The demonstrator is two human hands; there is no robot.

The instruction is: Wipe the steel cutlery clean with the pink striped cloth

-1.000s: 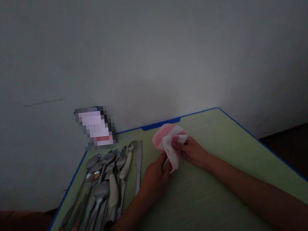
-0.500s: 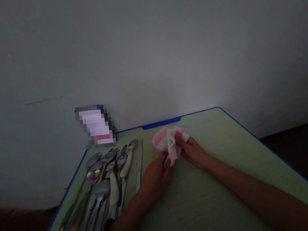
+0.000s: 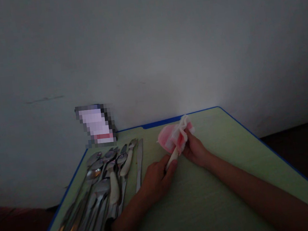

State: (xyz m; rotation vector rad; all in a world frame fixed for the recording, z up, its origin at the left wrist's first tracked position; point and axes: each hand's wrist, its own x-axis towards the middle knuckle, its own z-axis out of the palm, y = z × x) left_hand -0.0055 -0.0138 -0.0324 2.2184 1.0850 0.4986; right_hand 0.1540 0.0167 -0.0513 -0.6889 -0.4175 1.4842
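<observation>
My left hand is closed around the pale handle of a piece of cutlery. The far end of that piece is hidden inside a pink and white cloth, so I cannot tell its kind. My right hand is closed on the bunched cloth, gripping it around the covered end. Just left of my left hand, a table knife lies by itself on the table. Beyond it is a spread of spoons and forks, among them a spoon and a white-handled piece.
A blurred-out phone leans against the wall at the table's back left corner. The pale green table has a blue rim and stands against a grey wall.
The cloth has moved slightly up and to the right with my right hand, baring more of the pale handle in my left hand. The cutlery on the table has stayed put.
</observation>
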